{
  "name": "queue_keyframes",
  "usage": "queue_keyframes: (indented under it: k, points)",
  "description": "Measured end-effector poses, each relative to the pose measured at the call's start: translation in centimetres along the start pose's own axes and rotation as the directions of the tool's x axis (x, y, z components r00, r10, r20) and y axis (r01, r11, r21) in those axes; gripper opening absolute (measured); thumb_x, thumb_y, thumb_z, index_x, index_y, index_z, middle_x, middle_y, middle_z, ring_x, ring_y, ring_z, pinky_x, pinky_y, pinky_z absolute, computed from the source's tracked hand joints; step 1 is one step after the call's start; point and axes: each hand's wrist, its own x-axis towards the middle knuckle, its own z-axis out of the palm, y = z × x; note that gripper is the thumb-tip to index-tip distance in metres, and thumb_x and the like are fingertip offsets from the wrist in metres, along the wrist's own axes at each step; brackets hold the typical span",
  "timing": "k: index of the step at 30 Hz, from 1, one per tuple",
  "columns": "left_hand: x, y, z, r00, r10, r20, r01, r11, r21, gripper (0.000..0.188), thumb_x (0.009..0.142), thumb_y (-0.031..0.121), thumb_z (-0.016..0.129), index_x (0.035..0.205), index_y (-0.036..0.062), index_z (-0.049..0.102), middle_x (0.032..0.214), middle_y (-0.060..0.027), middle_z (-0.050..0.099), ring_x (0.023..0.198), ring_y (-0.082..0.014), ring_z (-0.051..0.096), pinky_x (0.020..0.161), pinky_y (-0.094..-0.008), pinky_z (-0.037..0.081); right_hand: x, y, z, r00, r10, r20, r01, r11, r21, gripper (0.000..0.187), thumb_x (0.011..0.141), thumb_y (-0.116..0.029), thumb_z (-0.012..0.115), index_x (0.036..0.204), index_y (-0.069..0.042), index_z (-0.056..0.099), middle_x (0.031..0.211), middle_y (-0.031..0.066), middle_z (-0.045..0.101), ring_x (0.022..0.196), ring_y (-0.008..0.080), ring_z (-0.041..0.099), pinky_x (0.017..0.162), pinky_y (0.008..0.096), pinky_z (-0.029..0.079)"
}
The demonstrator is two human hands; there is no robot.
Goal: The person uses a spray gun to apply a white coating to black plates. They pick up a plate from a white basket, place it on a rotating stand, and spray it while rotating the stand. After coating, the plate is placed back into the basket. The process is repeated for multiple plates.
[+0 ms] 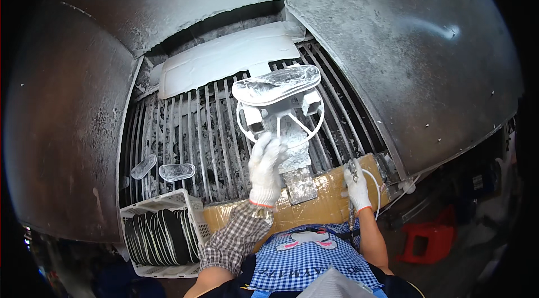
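The left hand [265,173], in a coarse knitted white glove, bends its fingers at the rim of a round, spoked white stand [282,108]; whether it grips, I cannot tell. On the stand, above crusty metal bars [210,129], sits an oblong pad [276,84] with a crinkly, shiny top, while the gloved right hand [356,183] is wrapped around a metal spray gun [353,167].

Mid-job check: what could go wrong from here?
The left hand is close to the wheel under the oval piece; a bump might tip the piece. The hose curves beside the right hand and could snag. The basket sits close to the checked sleeve, which might knock it.
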Motion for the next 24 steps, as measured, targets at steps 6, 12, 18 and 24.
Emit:
queue_keyframes:
  k: [6, 12, 18, 24]
  points:
    - [6.4, -1.7, 3.6, 0.997, -0.063, 0.039, 0.073, 0.943, -0.324, 0.041, 0.104, 0.021, 0.071, 0.137, 0.0016, 0.056, 0.124, -0.0126, 0.069, 0.115, -0.0270, 0.068, 0.102, -0.0448, 0.057, 0.5, 4.0, 0.4, 0.986, 0.169, 0.002, -0.169, 0.985, -0.019, 0.080, 0.099, -0.021, 0.073, 0.168, -0.010, 0.033, 0.125, 0.0071, 0.067, 0.086, 0.0178, 0.067, 0.050, 0.0383, 0.064]
    - [10.2, -1.4, 7.5, 0.985, -0.141, -0.096, 0.079, 0.877, -0.474, 0.050, 0.102, 0.017, 0.074, 0.144, -0.0018, 0.053, 0.137, -0.0193, 0.061, 0.122, -0.0335, 0.064, 0.105, -0.0441, 0.058, 0.2, 5.9, 0.3, 0.981, 0.176, 0.082, -0.181, 0.982, 0.056, 0.077, 0.095, -0.007, 0.073, 0.164, -0.008, 0.040, 0.121, 0.0062, 0.067, 0.082, 0.0167, 0.067, 0.049, 0.0355, 0.062]
    - [13.5, -3.0, 6.6, 0.969, 0.247, -0.022, -0.238, 0.951, 0.196, 0.034, 0.105, 0.013, 0.066, 0.134, -0.0007, 0.059, 0.119, -0.0166, 0.071, 0.101, -0.0292, 0.073, 0.089, -0.0388, 0.062, 1.7, 8.2, 0.2, 0.973, 0.177, 0.146, -0.176, 0.984, -0.020, 0.073, 0.096, -0.006, 0.070, 0.163, -0.011, 0.043, 0.129, 0.0057, 0.066, 0.080, 0.0144, 0.065, 0.048, 0.0310, 0.060]
    - [10.3, 0.5, 9.1, 0.982, -0.136, -0.132, 0.049, 0.853, -0.519, 0.030, 0.103, 0.014, 0.067, 0.130, 0.0017, 0.061, 0.121, -0.0141, 0.070, 0.105, -0.0276, 0.072, 0.090, -0.0416, 0.064, 1.1, 8.0, 0.3, 0.973, 0.186, 0.136, -0.183, 0.983, -0.031, 0.069, 0.098, -0.006, 0.067, 0.163, -0.011, 0.044, 0.127, 0.0058, 0.064, 0.075, 0.0134, 0.062, 0.046, 0.0293, 0.055]
